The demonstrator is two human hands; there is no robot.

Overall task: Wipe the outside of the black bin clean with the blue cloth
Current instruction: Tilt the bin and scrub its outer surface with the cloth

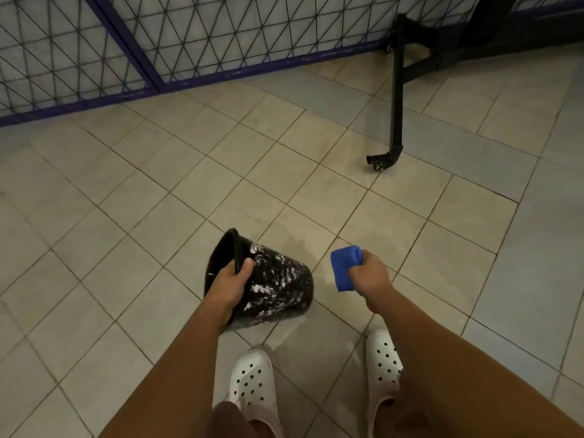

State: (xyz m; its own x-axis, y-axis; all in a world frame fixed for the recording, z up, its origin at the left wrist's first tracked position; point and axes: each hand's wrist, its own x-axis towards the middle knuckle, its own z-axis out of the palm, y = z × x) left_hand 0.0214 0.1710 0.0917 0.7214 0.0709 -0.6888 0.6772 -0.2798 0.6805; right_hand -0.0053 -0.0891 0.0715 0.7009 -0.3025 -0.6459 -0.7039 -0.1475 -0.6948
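Note:
The black bin point(278, 284) is tipped on its side above the tiled floor, its mouth facing left and its base to the right. White smears cover its outer wall. My left hand point(232, 287) grips the bin's rim, thumb on the outside and fingers inside. My right hand point(371, 273) is closed around a folded blue cloth point(346, 268), held a short way to the right of the bin's base and not touching it.
A beige tiled floor point(189, 184) spreads all around. A purple-framed wire fence point(142, 52) runs along the back. A black stand leg with a castor point(395, 121) reaches in from the back right. My feet in white perforated clogs point(251, 382) stand below the bin.

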